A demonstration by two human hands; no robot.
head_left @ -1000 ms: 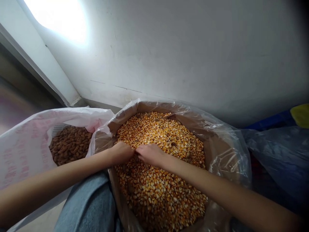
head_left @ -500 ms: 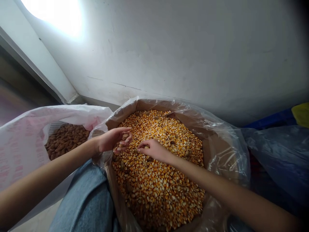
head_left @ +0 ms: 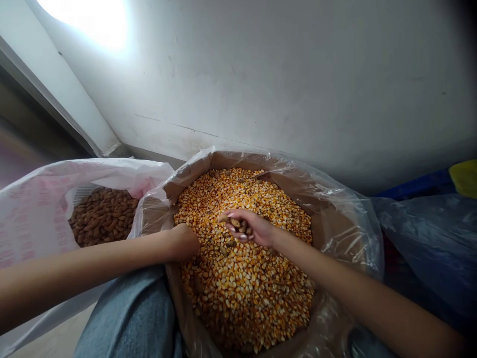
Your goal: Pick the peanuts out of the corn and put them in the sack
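Yellow dried corn kernels [head_left: 242,293] fill a cardboard box [head_left: 330,233] lined with a clear plastic bag [head_left: 357,253]. My right hand [head_left: 253,227] is curled palm up above the kernels, holding several brown almonds [head_left: 238,226]. More brown pieces [head_left: 224,250] lie among the corn just below it. My left hand [head_left: 184,242] rests palm down at the near left of the corn, with its fingers hidden among the kernels. I cannot tell whether it holds anything.
A white printed sack [head_left: 33,219] of almonds [head_left: 102,216] stands left of the box. My jeans-covered knee [head_left: 126,318] is below my left arm. A blue-grey plastic bag [head_left: 428,243] and a yellow object [head_left: 464,178] are on the right, with a white wall [head_left: 279,84] behind.
My left hand has dropped from its raised, cupped pose into the kernels. My right hand has turned palm up and lifted slightly, now with brown almonds in its curled fingers.
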